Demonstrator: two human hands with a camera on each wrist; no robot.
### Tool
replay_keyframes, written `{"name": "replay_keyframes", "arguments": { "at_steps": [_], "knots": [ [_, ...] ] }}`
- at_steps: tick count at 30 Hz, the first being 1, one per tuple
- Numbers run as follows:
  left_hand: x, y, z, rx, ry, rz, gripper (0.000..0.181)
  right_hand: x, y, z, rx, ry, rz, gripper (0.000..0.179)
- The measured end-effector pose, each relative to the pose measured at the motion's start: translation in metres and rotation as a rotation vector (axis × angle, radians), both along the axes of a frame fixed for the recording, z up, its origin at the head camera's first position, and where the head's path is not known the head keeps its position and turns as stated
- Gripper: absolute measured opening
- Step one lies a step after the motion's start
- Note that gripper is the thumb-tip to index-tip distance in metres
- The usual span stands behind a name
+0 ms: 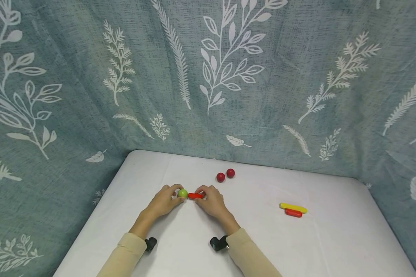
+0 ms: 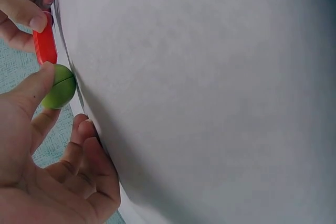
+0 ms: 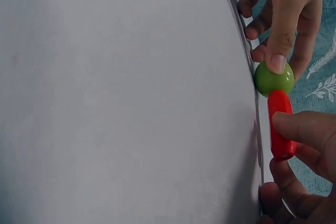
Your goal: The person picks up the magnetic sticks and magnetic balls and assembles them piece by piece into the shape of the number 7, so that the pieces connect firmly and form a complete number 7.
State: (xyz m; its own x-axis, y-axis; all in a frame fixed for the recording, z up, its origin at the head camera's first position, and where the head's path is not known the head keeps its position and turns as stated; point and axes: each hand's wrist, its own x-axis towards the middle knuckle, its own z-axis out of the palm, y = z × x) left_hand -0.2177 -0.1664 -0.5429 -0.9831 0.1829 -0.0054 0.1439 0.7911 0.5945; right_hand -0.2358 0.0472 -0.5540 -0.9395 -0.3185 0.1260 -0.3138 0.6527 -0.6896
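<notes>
My left hand (image 1: 164,201) pinches a glossy green ball (image 1: 182,193) between thumb and fingers, at the table's middle left. A thin seam line crosses the ball (image 2: 60,87) in the left wrist view. Just right of it, my right hand (image 1: 212,201) pinches a short red stick (image 1: 193,196) between thumb and fingers. The red stick (image 3: 282,127) points end-on toward the ball and appears to touch it in the right wrist view. Part of the stick is hidden under the right thumb.
Two dark red balls (image 1: 220,177) sit behind the hands, toward the table's back edge. At the right lie a yellow stick (image 1: 293,208) and another red stick (image 1: 293,213), side by side. A patterned green-grey curtain (image 1: 194,77) surrounds the white table (image 1: 249,231).
</notes>
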Motion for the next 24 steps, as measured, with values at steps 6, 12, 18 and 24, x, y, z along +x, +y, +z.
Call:
{"name": "replay_keyframes", "arguments": {
  "at_steps": [6, 12, 18, 24],
  "knots": [
    [-0.0006, 0.0004, 0.0010, -0.002, -0.002, -0.006, 0.033, 0.0006, -0.0020, 0.0024, 0.003, -0.016, -0.005, 0.019],
    [-0.0008, 0.0002, 0.0002, -0.005, 0.004, -0.008, 0.031, 0.0005, -0.0023, 0.0018, 0.003, -0.026, -0.015, 0.019],
    [-0.0002, 0.0001, -0.0013, -0.007, 0.004, -0.007, 0.032, 0.0011, -0.0031, 0.0014, 0.004, -0.031, -0.020, 0.020],
    [0.0005, -0.0002, -0.0013, -0.003, 0.004, -0.005, 0.032, 0.0016, -0.0041, 0.0007, -0.002, -0.032, -0.030, 0.019]
  ]
}}
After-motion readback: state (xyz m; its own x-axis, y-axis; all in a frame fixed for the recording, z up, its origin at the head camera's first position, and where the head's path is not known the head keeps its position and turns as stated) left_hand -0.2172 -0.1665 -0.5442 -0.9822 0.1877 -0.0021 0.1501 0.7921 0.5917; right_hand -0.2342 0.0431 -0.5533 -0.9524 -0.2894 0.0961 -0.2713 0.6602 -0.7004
